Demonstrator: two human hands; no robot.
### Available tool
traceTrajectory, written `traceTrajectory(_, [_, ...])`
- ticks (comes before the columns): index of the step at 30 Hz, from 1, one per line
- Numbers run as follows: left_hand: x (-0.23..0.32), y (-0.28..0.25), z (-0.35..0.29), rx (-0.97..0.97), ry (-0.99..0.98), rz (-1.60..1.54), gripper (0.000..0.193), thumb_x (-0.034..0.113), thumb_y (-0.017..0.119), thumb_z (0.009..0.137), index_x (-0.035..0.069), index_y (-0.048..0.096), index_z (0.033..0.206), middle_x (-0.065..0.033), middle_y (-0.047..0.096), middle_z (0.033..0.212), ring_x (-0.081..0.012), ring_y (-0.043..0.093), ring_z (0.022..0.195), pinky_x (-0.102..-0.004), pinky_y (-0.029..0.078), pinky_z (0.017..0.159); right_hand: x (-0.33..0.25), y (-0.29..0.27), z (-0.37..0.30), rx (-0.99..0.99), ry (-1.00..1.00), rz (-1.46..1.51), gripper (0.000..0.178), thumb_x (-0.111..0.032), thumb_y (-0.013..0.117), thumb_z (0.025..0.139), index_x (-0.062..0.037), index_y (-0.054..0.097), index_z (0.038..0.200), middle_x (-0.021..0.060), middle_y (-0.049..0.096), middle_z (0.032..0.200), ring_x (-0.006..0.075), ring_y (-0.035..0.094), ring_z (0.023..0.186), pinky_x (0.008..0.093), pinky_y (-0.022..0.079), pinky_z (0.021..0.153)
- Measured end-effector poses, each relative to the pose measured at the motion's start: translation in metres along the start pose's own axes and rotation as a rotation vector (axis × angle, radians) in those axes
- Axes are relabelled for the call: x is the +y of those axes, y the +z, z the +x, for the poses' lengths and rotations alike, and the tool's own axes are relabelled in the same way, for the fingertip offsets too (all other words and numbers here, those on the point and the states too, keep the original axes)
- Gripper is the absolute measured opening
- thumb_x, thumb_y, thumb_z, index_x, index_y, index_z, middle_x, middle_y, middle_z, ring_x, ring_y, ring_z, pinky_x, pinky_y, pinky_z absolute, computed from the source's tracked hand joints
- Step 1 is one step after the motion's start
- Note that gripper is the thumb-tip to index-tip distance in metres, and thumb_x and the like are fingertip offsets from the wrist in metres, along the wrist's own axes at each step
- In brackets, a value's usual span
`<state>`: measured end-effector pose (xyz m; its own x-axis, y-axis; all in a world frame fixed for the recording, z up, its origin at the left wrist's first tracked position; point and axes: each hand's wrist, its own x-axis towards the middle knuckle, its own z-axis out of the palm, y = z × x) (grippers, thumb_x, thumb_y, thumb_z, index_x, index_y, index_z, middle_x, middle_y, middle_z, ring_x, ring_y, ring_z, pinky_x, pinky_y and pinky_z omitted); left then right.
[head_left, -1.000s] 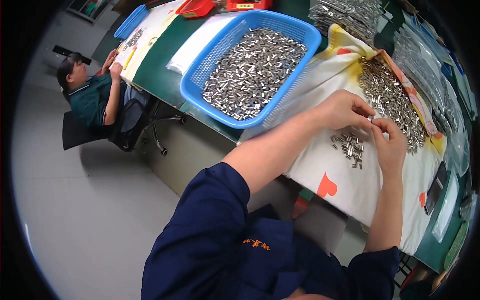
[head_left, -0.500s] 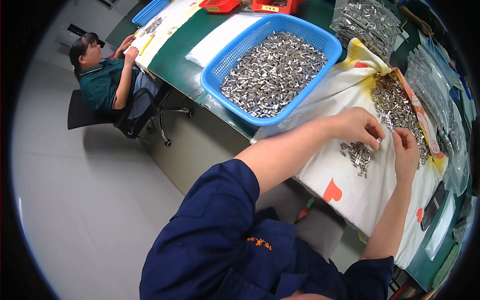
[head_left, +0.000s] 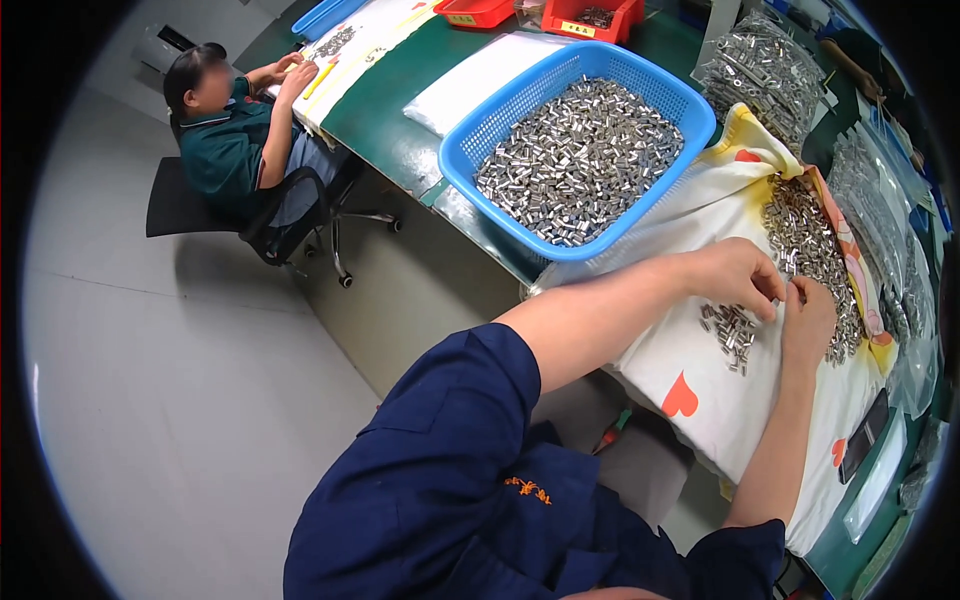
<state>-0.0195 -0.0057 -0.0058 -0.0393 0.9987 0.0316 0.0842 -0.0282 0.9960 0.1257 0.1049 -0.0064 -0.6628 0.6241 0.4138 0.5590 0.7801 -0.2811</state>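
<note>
My left hand (head_left: 742, 277) is closed, its thumb and fingertips pinched on a small metal cylinder that is mostly hidden by the fingers. Almost touching it, my right hand (head_left: 808, 318) is closed too, with fingertips drawn together; what they hold, if anything, I cannot make out. Both hands are over a white cloth (head_left: 650, 345) printed with red hearts. Just below my left hand lies a small pile of short shiny metal cylinders (head_left: 733, 338). Beyond my hands a larger heap of similar metal pieces (head_left: 808, 235) rests against the cloth's raised far edge.
A blue plastic basket (head_left: 455, 160) full of metal cylinders stands to the left. Bags of metal parts (head_left: 765, 75) lie at the back and right. A phone (head_left: 864, 437) rests at the cloth's right edge. A seated person (head_left: 225, 150) works at the far left.
My hands have come closer together, and the metal piece between my left fingertips shows less. The whole view has shifted slightly, with the table lower and further right.
</note>
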Motion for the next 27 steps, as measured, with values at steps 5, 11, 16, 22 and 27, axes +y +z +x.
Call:
traceTrajectory(5, [0.0,-0.002,-0.002,0.012,0.02,0.024,0.028,0.015,0.07,0.065,0.004,0.063,0.09,-0.0044,0.064,0.082,-0.0087,0.059,0.074,-0.0211,0.046,0.068,-0.002,-0.001,-0.001,-0.046,0.015,-0.013,0.011,-0.01,0.056,0.073,-0.0016,0.059,0.08,0.0111,0.059,0.08,0.0263,0.054,0.074,0.0345,0.041,0.069])
traceTrajectory(11, [-0.004,0.0,-0.002,0.011,0.009,0.027,0.029,0.016,0.071,0.065,0.005,0.064,0.09,-0.0048,0.064,0.083,-0.0096,0.059,0.074,-0.0213,0.046,0.067,0.001,0.0,-0.006,-0.017,0.017,0.003,0.01,-0.009,0.055,0.073,-0.0011,0.058,0.078,0.0107,0.058,0.079,0.0265,0.053,0.073,0.0343,0.041,0.07])
traceTrajectory(16, [-0.002,0.003,0.0,0.007,0.048,-0.013,0.031,0.017,0.071,0.064,0.004,0.063,0.091,-0.0051,0.064,0.081,-0.0096,0.058,0.072,-0.022,0.046,0.067,0.004,-0.01,-0.009,-0.025,0.119,0.052,0.012,-0.011,0.054,0.075,-0.0012,0.058,0.079,0.0116,0.058,0.079,0.025,0.055,0.071,0.0336,0.043,0.066])
traceTrajectory(22, [-0.001,-0.012,0.0,0.02,-0.123,-0.206,0.031,0.007,0.062,0.073,-0.001,0.056,0.103,-0.0049,0.06,0.085,-0.0097,0.056,0.075,-0.023,0.046,0.066,-0.002,-0.001,-0.008,0.044,0.211,0.752,0.01,-0.007,0.059,0.075,-0.0007,0.059,0.083,0.0036,0.059,0.075,0.0092,0.052,0.068,0.0223,0.042,0.064])
traceTrajectory(27, [-0.003,-0.006,0.007,0.07,-0.113,-0.367,0.032,0.006,0.063,0.073,0.0,0.055,0.103,-0.0047,0.061,0.085,-0.0091,0.057,0.074,-0.0211,0.046,0.066,-0.008,-0.018,-0.01,-0.046,0.26,0.974,0.012,-0.008,0.059,0.074,-0.0016,0.061,0.085,0.0024,0.06,0.076,0.0073,0.053,0.07,0.0218,0.043,0.067])
